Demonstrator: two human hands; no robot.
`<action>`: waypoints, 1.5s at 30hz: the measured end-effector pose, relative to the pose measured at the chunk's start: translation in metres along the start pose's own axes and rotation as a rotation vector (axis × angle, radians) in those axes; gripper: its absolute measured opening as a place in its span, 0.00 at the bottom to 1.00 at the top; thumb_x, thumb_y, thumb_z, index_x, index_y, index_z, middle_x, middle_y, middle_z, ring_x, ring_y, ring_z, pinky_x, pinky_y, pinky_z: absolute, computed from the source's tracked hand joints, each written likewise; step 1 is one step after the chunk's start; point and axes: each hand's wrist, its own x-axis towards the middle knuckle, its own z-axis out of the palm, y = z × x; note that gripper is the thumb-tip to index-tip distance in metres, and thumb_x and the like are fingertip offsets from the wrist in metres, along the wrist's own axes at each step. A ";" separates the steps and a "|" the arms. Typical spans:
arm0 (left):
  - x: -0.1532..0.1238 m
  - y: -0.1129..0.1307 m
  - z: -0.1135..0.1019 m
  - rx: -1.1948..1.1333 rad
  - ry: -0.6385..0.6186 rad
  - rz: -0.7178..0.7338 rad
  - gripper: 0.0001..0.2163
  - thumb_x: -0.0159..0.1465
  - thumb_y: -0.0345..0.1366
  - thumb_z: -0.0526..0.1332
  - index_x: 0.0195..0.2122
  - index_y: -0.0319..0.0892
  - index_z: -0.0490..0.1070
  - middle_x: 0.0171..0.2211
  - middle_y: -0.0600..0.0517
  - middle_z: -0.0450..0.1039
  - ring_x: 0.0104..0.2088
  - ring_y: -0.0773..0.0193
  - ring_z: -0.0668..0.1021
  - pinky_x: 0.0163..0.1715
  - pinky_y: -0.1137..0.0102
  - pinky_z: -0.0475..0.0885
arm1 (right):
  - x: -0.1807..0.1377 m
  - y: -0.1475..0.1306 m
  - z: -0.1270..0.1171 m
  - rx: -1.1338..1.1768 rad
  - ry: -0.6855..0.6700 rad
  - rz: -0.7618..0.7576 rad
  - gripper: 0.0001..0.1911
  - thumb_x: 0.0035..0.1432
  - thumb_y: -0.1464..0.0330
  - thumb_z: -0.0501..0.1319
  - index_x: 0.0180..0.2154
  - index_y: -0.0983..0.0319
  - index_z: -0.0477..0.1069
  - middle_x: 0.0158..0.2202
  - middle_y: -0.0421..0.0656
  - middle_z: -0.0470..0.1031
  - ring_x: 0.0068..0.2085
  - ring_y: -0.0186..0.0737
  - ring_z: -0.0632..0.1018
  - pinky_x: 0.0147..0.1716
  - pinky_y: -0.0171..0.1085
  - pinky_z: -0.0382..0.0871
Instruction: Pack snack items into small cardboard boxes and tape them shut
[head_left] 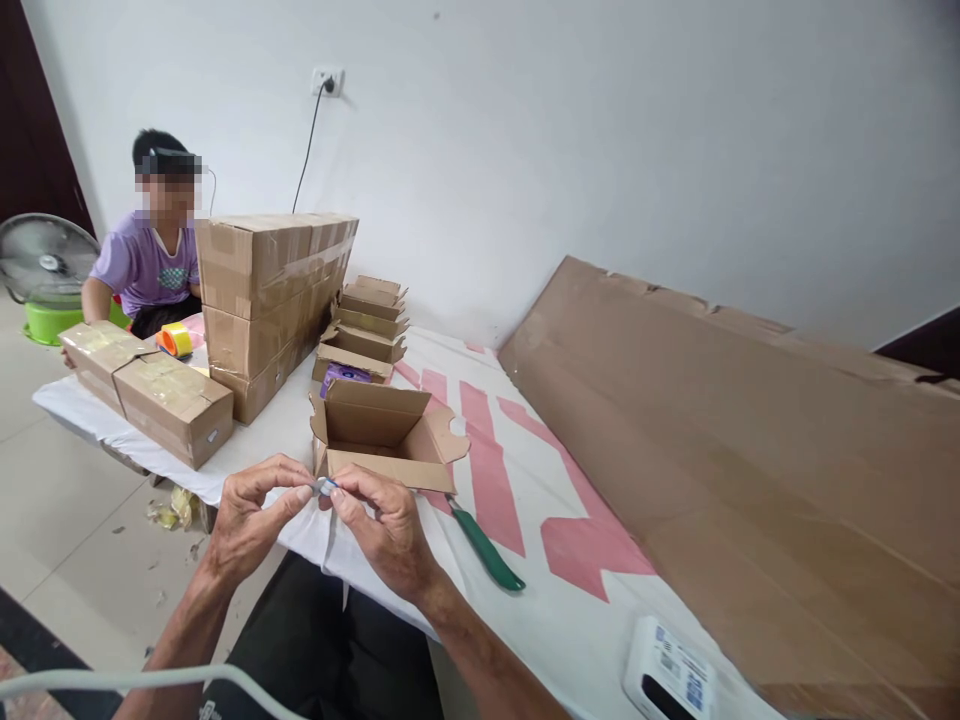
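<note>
My left hand (259, 510) and my right hand (386, 525) meet over the table's near edge. Between their fingertips they pinch a small blue-and-white piece (326, 486), too small to name. Just beyond my fingers stands an open cardboard box (382, 425), its flaps raised and the visible inside bare. To the right of my right hand, a green-handled tool (487, 550) lies with its metal end partly hidden at the box. Behind the open box sits a purple packet (343, 375), near further open boxes (364, 340) in a row.
Taped cartons (274, 300) are stacked at left, with two more (154, 385) end to end. A person (157, 250) sits behind them near a tape roll (175, 340). A large cardboard sheet (735, 470) leans at right. A white device (667, 670) lies near me; a pale cable (150, 678) crosses below.
</note>
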 end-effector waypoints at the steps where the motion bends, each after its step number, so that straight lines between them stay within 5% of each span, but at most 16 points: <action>1: 0.000 0.001 0.000 -0.001 -0.014 -0.003 0.11 0.69 0.45 0.72 0.36 0.44 0.88 0.35 0.45 0.84 0.36 0.58 0.84 0.38 0.67 0.78 | 0.000 0.000 0.000 0.015 0.000 0.014 0.12 0.71 0.68 0.60 0.33 0.59 0.78 0.31 0.41 0.80 0.33 0.38 0.79 0.36 0.36 0.72; 19: 0.001 0.008 0.001 0.083 -0.100 0.132 0.05 0.70 0.37 0.71 0.38 0.44 0.86 0.36 0.46 0.83 0.37 0.59 0.83 0.40 0.67 0.78 | 0.001 -0.006 0.000 0.094 -0.006 0.056 0.12 0.69 0.67 0.60 0.30 0.59 0.74 0.29 0.39 0.76 0.31 0.36 0.74 0.35 0.36 0.69; 26: 0.001 0.009 0.005 0.118 -0.074 0.176 0.04 0.67 0.38 0.74 0.40 0.44 0.86 0.36 0.46 0.82 0.38 0.59 0.83 0.41 0.66 0.78 | -0.003 0.001 -0.001 0.194 -0.020 0.094 0.07 0.64 0.62 0.68 0.35 0.59 0.77 0.34 0.41 0.78 0.36 0.38 0.78 0.39 0.37 0.75; 45: 0.004 0.019 0.013 0.161 -0.058 0.203 0.03 0.68 0.36 0.73 0.37 0.44 0.85 0.33 0.48 0.80 0.34 0.61 0.81 0.37 0.68 0.76 | -0.007 -0.002 -0.007 0.299 -0.025 0.125 0.11 0.70 0.61 0.64 0.35 0.59 0.78 0.36 0.43 0.79 0.37 0.38 0.79 0.39 0.36 0.76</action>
